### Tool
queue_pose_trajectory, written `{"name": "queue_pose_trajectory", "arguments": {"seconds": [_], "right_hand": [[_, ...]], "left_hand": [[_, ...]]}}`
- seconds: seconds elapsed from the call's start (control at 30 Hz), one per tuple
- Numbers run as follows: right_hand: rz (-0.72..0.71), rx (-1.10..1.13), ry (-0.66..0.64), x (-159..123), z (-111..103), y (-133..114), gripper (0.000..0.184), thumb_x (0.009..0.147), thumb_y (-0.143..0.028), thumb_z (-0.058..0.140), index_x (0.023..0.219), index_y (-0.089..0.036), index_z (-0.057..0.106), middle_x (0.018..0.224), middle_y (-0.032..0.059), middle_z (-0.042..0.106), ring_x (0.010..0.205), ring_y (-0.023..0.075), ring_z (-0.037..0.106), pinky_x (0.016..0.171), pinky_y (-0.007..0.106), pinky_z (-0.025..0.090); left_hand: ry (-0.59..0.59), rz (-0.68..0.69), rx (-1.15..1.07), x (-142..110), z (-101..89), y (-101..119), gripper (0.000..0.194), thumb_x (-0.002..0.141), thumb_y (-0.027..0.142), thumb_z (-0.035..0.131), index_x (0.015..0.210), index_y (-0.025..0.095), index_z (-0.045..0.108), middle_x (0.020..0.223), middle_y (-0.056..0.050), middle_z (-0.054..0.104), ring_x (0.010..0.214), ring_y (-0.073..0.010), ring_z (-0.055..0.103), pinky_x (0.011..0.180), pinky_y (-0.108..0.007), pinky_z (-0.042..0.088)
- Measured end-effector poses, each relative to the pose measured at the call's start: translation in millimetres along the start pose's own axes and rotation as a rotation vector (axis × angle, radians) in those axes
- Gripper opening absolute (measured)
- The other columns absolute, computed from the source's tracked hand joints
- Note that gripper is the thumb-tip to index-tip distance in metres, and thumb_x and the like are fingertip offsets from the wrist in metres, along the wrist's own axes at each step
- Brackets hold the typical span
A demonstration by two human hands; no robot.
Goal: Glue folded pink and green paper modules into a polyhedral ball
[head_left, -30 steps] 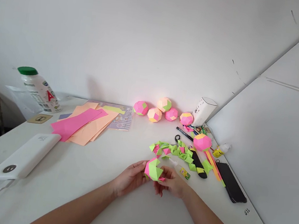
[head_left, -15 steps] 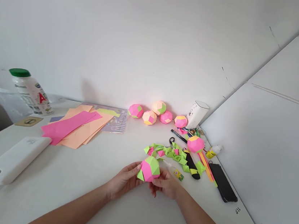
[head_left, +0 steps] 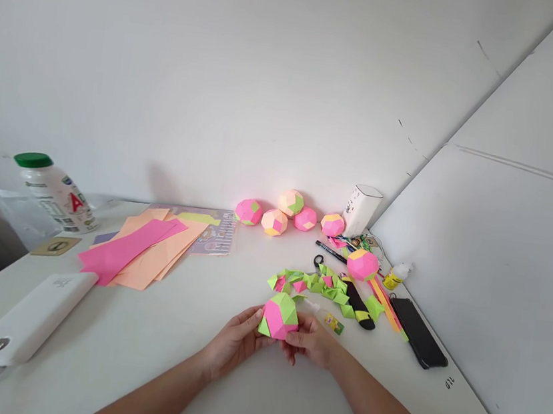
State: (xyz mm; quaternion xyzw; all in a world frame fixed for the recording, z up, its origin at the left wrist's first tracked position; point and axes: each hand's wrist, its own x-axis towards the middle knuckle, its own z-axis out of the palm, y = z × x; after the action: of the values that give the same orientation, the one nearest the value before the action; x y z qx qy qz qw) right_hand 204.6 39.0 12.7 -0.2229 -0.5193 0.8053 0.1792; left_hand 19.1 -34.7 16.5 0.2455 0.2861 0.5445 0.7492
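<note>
Between my two hands is a faceted paper ball (head_left: 279,320) in pink and lime green, held above the table. My left hand (head_left: 239,334) grips its left side, thumb on the near face. On the other side my right hand (head_left: 309,340) pinches the lower right edge between thumb and fingers. The ball's underside and the far fingertips are hidden. Just beyond it lies a heap of small folded green and pink paper pieces (head_left: 315,283). A small clear glue bottle (head_left: 333,322) rests by my right hand.
Several finished paper balls (head_left: 248,212) stand along the wall. To the right are a black and yellow cutter (head_left: 361,306), a dark phone (head_left: 419,332), paper strips (head_left: 388,304) and a yellow-labelled bottle (head_left: 398,275). Paper sheets (head_left: 159,256), a power bank (head_left: 30,321) and a green-capped bottle (head_left: 54,193) occupy the left.
The ball has been turned in my hands: its open, jagged side faced right earlier, and now a large pink face and green top show. My camera view has shifted a little.
</note>
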Motion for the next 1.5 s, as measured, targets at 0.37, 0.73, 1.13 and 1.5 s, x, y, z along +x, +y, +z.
{"name": "queue_pose_trajectory", "arguments": {"seconds": [0.37, 0.73, 1.13, 1.5], "right_hand": [[-0.033, 0.054, 0.03, 2.6, 2.1, 2.9, 0.027, 0.078, -0.036, 0.068, 0.093, -0.015, 0.057, 0.068, 0.0005, 0.063, 0.053, 0.0105, 0.058, 0.046, 0.021, 0.046], [0.078, 0.197, -0.104, -4.0, 0.2, -6.8, 0.015, 0.068, -0.025, 0.065, 0.064, -0.016, 0.053, 0.038, -0.0082, 0.045, 0.031, 0.0088, 0.044, 0.031, 0.019, 0.033], [0.169, 0.276, 0.01, -3.8, 16.9, -5.7, 0.032, 0.069, -0.04, 0.074, 0.079, -0.013, 0.059, 0.057, -0.0022, 0.059, 0.045, 0.0079, 0.052, 0.042, 0.019, 0.037], [0.065, 0.169, 0.064, -4.3, 13.6, -8.0, 0.034, 0.07, -0.033, 0.075, 0.098, -0.016, 0.067, 0.09, 0.0061, 0.068, 0.085, 0.0176, 0.061, 0.079, 0.033, 0.044]], "left_hand": [[0.03, -0.021, 0.018, -1.3, 1.0, 1.2, 0.028, 0.08, 0.034, 0.064, 0.101, 0.015, 0.064, 0.1, -0.013, 0.068, 0.093, -0.024, 0.063, 0.086, -0.038, 0.047], [-0.034, 0.087, 0.109, -6.3, -5.6, -7.5, 0.045, 0.074, 0.034, 0.07, 0.114, 0.021, 0.057, 0.114, -0.011, 0.061, 0.111, -0.0278, 0.053, 0.098, -0.043, 0.036], [-0.123, -0.064, 0.301, -9.0, -2.6, -0.7, 0.029, 0.065, 0.029, 0.077, 0.088, 0.018, 0.063, 0.087, -0.004, 0.065, 0.079, -0.0178, 0.059, 0.072, -0.031, 0.045], [-0.112, -0.058, 0.193, -10.0, -5.5, 0.6, 0.031, 0.069, 0.033, 0.073, 0.094, 0.016, 0.068, 0.087, -0.008, 0.069, 0.082, -0.0223, 0.06, 0.076, -0.032, 0.044]]}}
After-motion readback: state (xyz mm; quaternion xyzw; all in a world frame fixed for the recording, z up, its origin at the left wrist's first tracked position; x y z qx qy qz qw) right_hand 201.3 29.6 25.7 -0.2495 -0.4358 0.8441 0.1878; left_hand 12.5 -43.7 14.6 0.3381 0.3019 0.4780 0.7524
